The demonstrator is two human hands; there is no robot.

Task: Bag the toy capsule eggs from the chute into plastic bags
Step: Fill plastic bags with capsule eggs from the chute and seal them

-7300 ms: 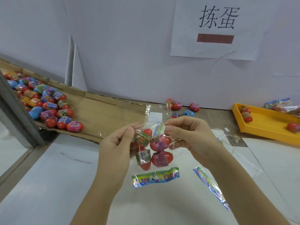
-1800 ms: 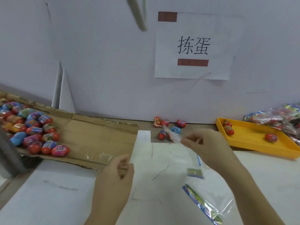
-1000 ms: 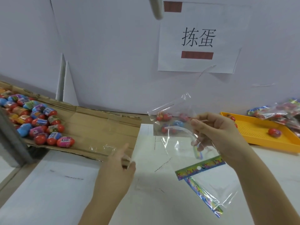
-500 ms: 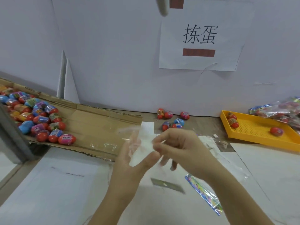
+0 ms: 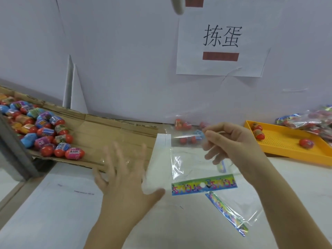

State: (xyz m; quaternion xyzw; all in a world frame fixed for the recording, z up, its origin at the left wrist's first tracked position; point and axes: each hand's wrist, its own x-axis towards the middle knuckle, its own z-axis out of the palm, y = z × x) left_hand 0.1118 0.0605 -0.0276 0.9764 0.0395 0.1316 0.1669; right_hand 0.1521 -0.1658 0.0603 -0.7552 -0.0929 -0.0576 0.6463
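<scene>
My right hand [image 5: 233, 146] pinches the top edge of an empty clear plastic bag [image 5: 188, 164] that hangs upside down, its colourful header strip at the bottom. My left hand [image 5: 125, 178] hovers spread out, fingers straight and blurred, left of the bag and holding nothing. Toy capsule eggs [image 5: 45, 133] in red, blue and purple lie heaped on the cardboard chute [image 5: 107, 135] at the left. A few loose eggs [image 5: 183, 125] lie by the wall, seen partly through the bag.
A second empty bag [image 5: 230, 212] lies flat on the white table under my right forearm. An orange tray [image 5: 287, 146] with three eggs stands at the right, filled bags [image 5: 312, 121] piled behind it. A paper sign [image 5: 221, 42] hangs on the wall.
The filled bag held earlier is gone from my hands. My right hand lifted an empty bag; both hands met at it half a second ago. Now my left hand has let go and spread open.
</scene>
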